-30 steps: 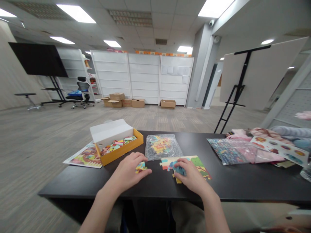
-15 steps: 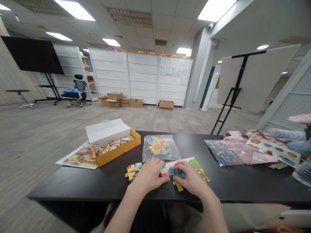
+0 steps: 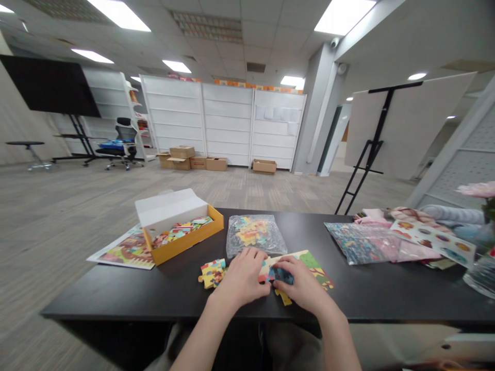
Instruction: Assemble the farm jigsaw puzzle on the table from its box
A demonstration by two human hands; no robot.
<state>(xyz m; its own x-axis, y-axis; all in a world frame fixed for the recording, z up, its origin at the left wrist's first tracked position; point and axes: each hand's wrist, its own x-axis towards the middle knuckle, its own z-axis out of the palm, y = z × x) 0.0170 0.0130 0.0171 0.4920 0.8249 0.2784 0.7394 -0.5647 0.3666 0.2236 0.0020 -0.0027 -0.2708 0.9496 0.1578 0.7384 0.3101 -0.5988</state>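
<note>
A partly joined puzzle (image 3: 315, 265) with green and cream areas lies on the black table, partly under both hands. My right hand (image 3: 297, 281) curls its fingers round a blue puzzle piece (image 3: 283, 275) at the puzzle's near edge. My left hand (image 3: 245, 275) rests on the puzzle's left part, fingers bent and close together; whatever is under them is hidden. Left of it lie yellow puzzle pieces (image 3: 212, 274). Just below my right fingers sits a small yellow piece (image 3: 284, 297). Beyond the hands is a clear plastic bag (image 3: 256, 234) of pieces.
An open yellow box (image 3: 189, 247) of puzzle pieces stands at the left on a picture sheet (image 3: 129, 251). At the right lie a bagged blue puzzle (image 3: 351, 243), a sticker sheet (image 3: 433, 239), pink cloth and a glass vase (image 3: 481, 273).
My left hand has shifted slightly up and to the right over the puzzle. My right hand stays nearly in place at the blue piece.
</note>
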